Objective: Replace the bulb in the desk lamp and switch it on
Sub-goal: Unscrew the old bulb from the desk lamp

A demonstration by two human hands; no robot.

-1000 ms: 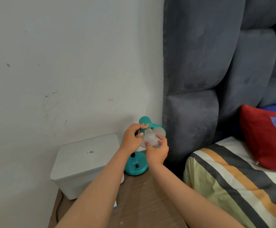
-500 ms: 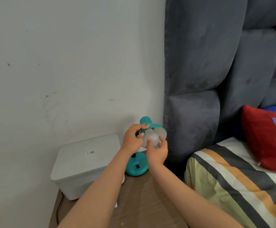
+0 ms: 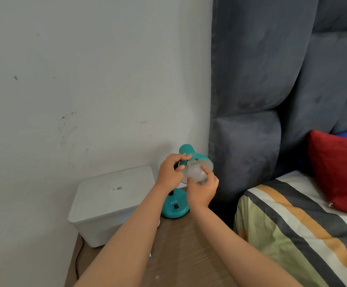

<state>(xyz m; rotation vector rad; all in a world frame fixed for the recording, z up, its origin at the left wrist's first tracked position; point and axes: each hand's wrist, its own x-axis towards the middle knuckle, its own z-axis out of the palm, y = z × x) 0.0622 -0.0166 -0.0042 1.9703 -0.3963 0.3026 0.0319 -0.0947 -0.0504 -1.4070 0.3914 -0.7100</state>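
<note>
A small teal desk lamp stands on a wooden bedside table (image 3: 180, 241) by the wall. Its round base (image 3: 175, 208) carries a black switch (image 3: 175, 206). My left hand (image 3: 169, 172) grips the teal shade (image 3: 197, 160) from the left and holds it tilted toward me. A white frosted bulb (image 3: 195, 172) sits at the mouth of the shade, its neck pointing into the socket. My right hand (image 3: 202, 188) holds the bulb from below with fingertips around its globe. The lamp's neck is hidden behind my left hand.
A white lidded plastic box (image 3: 110, 201) stands left of the lamp against the wall, a dark cable (image 3: 77, 264) trailing beside it. A grey padded headboard (image 3: 271, 100) rises at right. The bed has a striped cover (image 3: 292, 228) and a red pillow (image 3: 334, 170).
My right hand has turned around the bulb and dropped slightly, and more of the bulb now shows outside the shade. My left hand keeps its hold on the shade.
</note>
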